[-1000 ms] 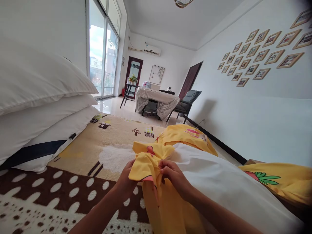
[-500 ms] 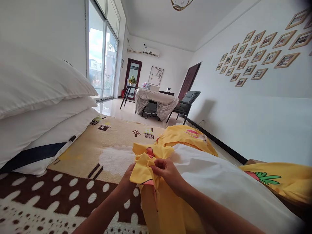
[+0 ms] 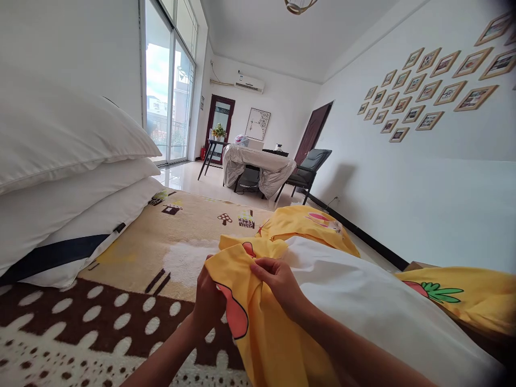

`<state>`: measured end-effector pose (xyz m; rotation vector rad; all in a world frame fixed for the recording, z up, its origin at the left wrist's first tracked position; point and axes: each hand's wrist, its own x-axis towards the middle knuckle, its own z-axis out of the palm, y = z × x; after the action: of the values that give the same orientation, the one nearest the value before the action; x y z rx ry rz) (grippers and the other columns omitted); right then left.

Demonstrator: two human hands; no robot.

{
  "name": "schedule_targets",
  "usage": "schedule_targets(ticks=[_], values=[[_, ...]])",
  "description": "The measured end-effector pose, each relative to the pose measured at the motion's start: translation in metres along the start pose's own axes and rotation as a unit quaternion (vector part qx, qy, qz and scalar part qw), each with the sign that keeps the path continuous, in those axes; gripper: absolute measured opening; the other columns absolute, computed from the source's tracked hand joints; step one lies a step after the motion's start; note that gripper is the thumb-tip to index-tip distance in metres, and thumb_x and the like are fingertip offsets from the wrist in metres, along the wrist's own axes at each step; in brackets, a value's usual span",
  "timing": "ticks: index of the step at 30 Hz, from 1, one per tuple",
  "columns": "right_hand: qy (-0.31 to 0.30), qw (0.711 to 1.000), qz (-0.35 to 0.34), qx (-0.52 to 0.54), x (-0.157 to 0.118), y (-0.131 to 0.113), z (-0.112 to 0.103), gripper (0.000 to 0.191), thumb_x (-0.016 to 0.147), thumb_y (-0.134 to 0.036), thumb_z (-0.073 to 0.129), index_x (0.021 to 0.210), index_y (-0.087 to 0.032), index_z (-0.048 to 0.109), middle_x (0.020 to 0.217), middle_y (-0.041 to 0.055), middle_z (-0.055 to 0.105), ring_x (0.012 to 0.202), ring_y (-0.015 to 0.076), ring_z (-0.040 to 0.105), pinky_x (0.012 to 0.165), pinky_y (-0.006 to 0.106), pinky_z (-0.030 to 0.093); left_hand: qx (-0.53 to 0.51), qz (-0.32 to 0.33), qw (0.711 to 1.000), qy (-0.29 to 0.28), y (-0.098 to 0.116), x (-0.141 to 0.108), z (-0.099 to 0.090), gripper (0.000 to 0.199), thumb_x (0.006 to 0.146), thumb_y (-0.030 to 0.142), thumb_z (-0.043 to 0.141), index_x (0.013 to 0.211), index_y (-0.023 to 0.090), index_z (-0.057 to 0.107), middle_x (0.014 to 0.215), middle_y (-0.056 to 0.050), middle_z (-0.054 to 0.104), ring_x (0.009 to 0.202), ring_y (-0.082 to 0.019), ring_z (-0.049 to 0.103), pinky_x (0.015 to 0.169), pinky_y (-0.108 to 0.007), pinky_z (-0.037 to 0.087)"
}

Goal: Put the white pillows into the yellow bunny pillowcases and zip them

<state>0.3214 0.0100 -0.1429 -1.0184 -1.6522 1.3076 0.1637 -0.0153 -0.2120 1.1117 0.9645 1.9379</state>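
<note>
A yellow pillowcase (image 3: pixel 278 338) with pink printed shapes lies bunched in front of me, partly around a white pillow (image 3: pixel 358 295). My left hand (image 3: pixel 210 293) is closed on the left edge of its cloth, fingers mostly hidden behind the fabric. With thumb and fingers pinched, my right hand (image 3: pixel 278 277) grips the same cloth a little to the right, beside the bare part of the pillow. Between both hands the fabric is stretched, and a pink print with a dark outline hangs under the left one.
White pillows (image 3: pixel 72 145) are stacked at left on a brown and beige patterned blanket (image 3: pixel 193 215). Yellow printed cloth (image 3: pixel 306 226) lies behind the white pillow, and another yellow piece (image 3: pixel 475 295) is at right. Farther back stand a covered table (image 3: pixel 258 156) and a black chair (image 3: pixel 312 166).
My left hand has moved left and slightly up with the pillowcase edge, spreading the cloth and showing more of the pink print. The right hand stays nearly in place.
</note>
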Motion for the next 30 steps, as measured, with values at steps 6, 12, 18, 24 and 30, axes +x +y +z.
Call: schedule_targets(ticks=[6, 12, 18, 24, 30], values=[[0.033, 0.998, 0.010, 0.046, -0.001, -0.003, 0.001, 0.038, 0.065, -0.049, 0.075, 0.074, -0.017, 0.057, 0.063, -0.0018, 0.062, 0.062, 0.0103, 0.049, 0.060, 0.023, 0.036, 0.109, 0.035, 0.992, -0.050, -0.008, -0.015, 0.002, 0.021, 0.062, 0.037, 0.065, 0.068, 0.017, 0.069, 0.078, -0.012, 0.070, 0.071, -0.023, 0.059, 0.073, -0.037, 0.049], [0.029, 0.999, 0.016, 0.029, -0.002, -0.007, 0.004, 0.036, 0.065, -0.047, 0.074, 0.069, -0.015, 0.059, 0.055, -0.0043, 0.053, 0.054, 0.0077, 0.041, 0.054, 0.022, 0.032, 0.063, -0.080, 0.988, -0.115, 0.013, -0.016, 0.019, 0.032, 0.072, 0.042, 0.053, 0.087, 0.018, 0.068, 0.084, -0.009, 0.069, 0.088, -0.024, 0.059, 0.089, -0.038, 0.044], [0.028, 0.998, 0.025, 0.049, 0.000, -0.007, 0.003, 0.025, 0.060, -0.035, 0.077, 0.062, -0.014, 0.064, 0.063, -0.0018, 0.056, 0.059, 0.0092, 0.047, 0.057, 0.023, 0.036, 0.099, -0.052, 0.978, -0.175, 0.021, -0.013, 0.023, 0.022, 0.075, 0.030, 0.049, 0.082, 0.016, 0.065, 0.085, -0.006, 0.067, 0.078, -0.018, 0.056, 0.075, -0.028, 0.046], [-0.056, 0.975, 0.079, 0.198, 0.003, -0.001, 0.005, 0.032, 0.063, -0.039, 0.079, 0.068, -0.016, 0.057, 0.067, -0.0023, 0.055, 0.063, 0.0097, 0.050, 0.061, 0.022, 0.038, 0.027, -0.093, 0.987, -0.125, 0.022, -0.010, 0.022, 0.015, 0.069, 0.028, 0.057, 0.074, 0.016, 0.063, 0.077, -0.004, 0.065, 0.070, -0.016, 0.052, 0.066, -0.024, 0.043], [-0.054, 0.994, 0.026, 0.093, 0.001, -0.002, 0.012, 0.038, 0.071, -0.050, 0.071, 0.073, -0.018, 0.050, 0.068, -0.0033, 0.048, 0.062, 0.0091, 0.043, 0.057, 0.022, 0.034, -0.052, -0.151, 0.982, -0.105, 0.011, -0.008, 0.018, 0.021, 0.065, 0.030, 0.060, 0.079, 0.015, 0.066, 0.075, -0.003, 0.064, 0.072, -0.016, 0.051, 0.071, -0.026, 0.043]])
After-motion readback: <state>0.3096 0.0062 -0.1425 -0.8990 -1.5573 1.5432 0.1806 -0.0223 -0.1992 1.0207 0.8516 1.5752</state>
